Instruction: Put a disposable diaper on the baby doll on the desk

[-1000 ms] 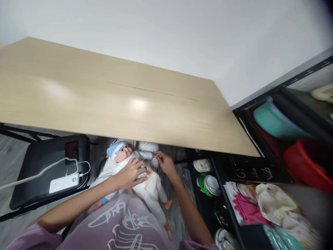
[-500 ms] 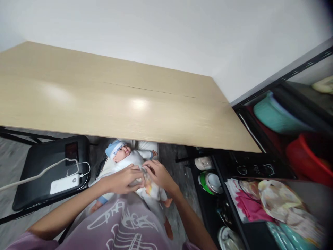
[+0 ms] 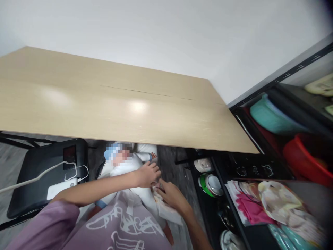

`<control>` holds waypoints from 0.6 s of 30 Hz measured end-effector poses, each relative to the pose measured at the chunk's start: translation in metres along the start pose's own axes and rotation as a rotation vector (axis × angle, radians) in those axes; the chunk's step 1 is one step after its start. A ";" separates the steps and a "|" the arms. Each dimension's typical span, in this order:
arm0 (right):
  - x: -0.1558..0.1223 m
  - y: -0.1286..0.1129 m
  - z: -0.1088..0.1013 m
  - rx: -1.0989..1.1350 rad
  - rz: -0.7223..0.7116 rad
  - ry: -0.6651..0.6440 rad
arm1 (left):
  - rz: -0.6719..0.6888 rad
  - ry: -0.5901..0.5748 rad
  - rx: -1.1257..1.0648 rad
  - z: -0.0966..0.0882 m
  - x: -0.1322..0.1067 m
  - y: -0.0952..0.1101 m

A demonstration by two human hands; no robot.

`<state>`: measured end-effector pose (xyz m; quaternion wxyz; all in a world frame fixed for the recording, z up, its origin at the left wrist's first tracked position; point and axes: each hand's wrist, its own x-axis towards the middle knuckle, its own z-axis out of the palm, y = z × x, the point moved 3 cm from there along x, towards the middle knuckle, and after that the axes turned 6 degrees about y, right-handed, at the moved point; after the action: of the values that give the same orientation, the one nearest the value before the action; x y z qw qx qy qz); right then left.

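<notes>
A baby doll [image 3: 135, 165] in a white outfit with blue cuffs lies across my lap, partly under the table edge; its blue-capped head is pixelated. Beside the doll's body, a white cloth with a pale yellowish print [image 3: 166, 210] hangs bunched at its top. My right hand [image 3: 173, 196] is closed on the cloth, thumb and fingers pinching its upper part. Close by, my left hand [image 3: 148, 174] reaches over the doll with its fingers curled at the cloth's top edge. What lies under those left fingertips is partly hidden.
A wooden table [image 3: 125, 100] spans the view ahead. To the left, a black stool [image 3: 24, 180] carries a white power bank [image 3: 61, 187] with a cable. Black shelving on the right holds a teal basin [image 3: 270, 114], a red basin [image 3: 304, 159] and pink cloth [image 3: 253, 208].
Both hands have moved right, from the doll's middle to its side, drawing the printed cloth with them. My left forearm now stretches farther across the doll.
</notes>
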<state>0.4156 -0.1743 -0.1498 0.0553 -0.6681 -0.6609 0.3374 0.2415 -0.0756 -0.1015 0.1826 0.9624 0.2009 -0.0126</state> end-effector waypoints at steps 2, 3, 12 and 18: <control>-0.001 0.008 0.012 0.014 0.036 -0.021 | -0.007 -0.131 0.048 0.018 0.037 0.006; -0.003 0.013 0.018 0.027 0.048 -0.025 | -0.005 -0.188 0.051 0.026 0.050 0.009; -0.015 0.046 0.040 0.265 0.072 0.020 | -0.078 -0.096 0.061 0.038 0.027 0.009; -0.004 0.029 0.025 0.258 -0.076 0.161 | -0.174 0.199 0.048 0.009 -0.028 -0.002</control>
<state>0.4275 -0.1911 -0.1824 0.2061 -0.6548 -0.6303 0.3627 0.2160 -0.0879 -0.1080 0.1371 0.9419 0.3002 0.0625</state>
